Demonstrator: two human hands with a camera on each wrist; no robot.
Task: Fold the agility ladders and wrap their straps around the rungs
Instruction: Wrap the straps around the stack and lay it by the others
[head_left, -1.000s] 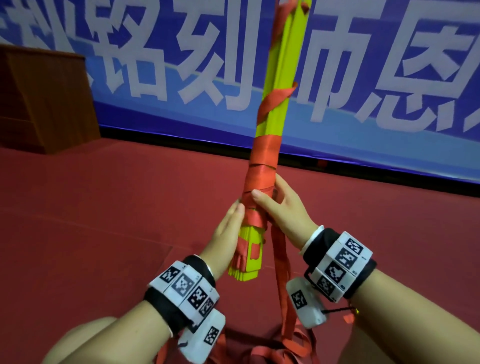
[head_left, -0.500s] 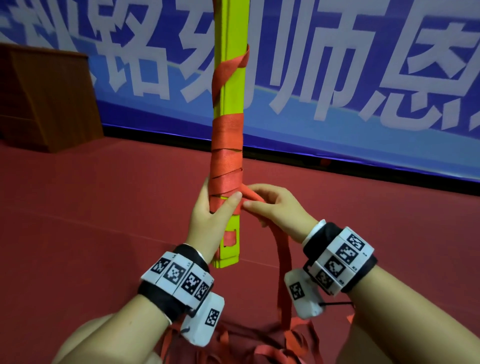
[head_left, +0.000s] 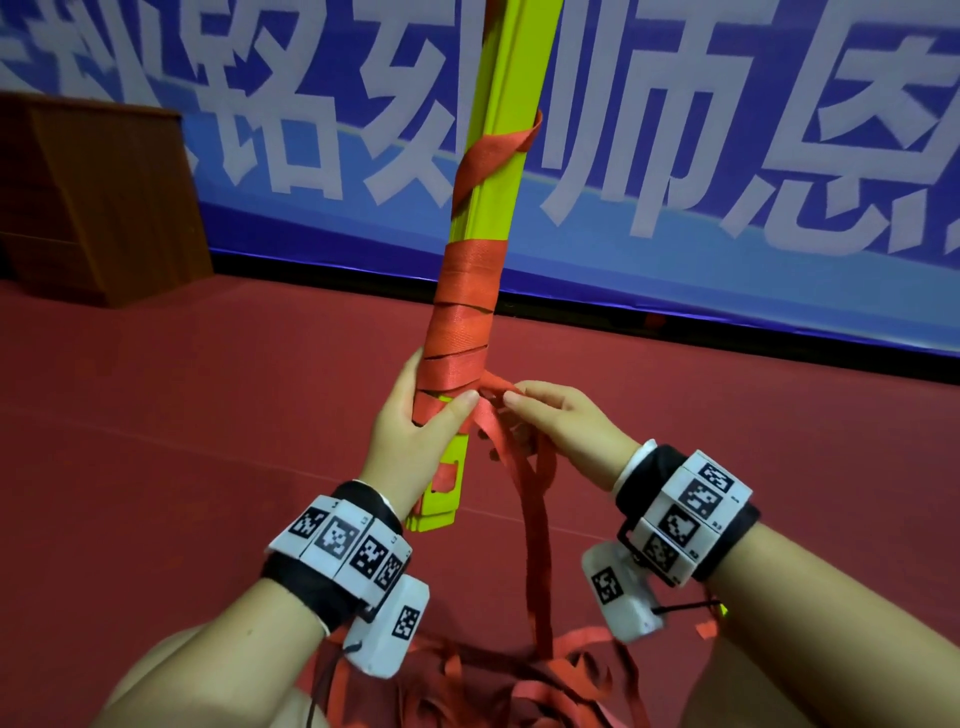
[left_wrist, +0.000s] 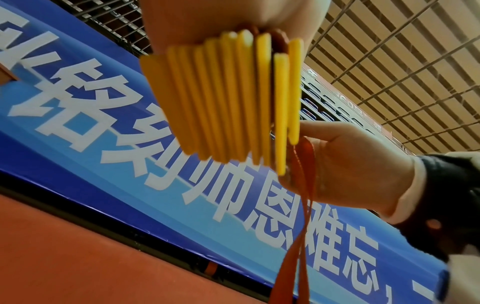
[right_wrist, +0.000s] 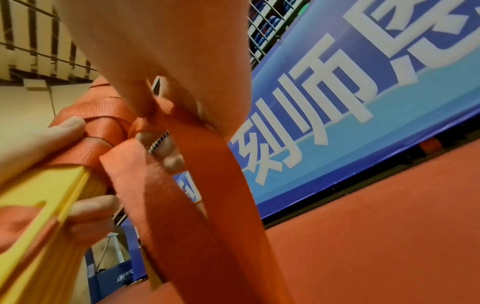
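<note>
Just above the red floor (head_left: 156, 415), in front of the blue banner (head_left: 779, 156), the yellow rungs (head_left: 493, 171) stand upright as one stacked bundle, its lower end clear of the floor and a band of red strap (head_left: 460, 322) wound tightly around its middle. The left hand (head_left: 415, 441) is wrapped round the bundle at the bottom of that band, thumb pressed across the lowest turn, while the right hand (head_left: 566, 431) pinches the free run of strap right beside it, fingers curled round the webbing. Below, the rest of the strap hangs down to a loose heap (a tangle, from the look of it) near the person's legs. The chief risk, I judge, is slack: if the thumb lifts before the next turn is pulled snug, the lowest winding could loosen and the ones above follow. The wrist view shows the rung ends (left_wrist: 233, 98) fanned unevenly, so a weaker grip might let some slide out. The heap could also snag or feed a twisted length into the wrap.
</note>
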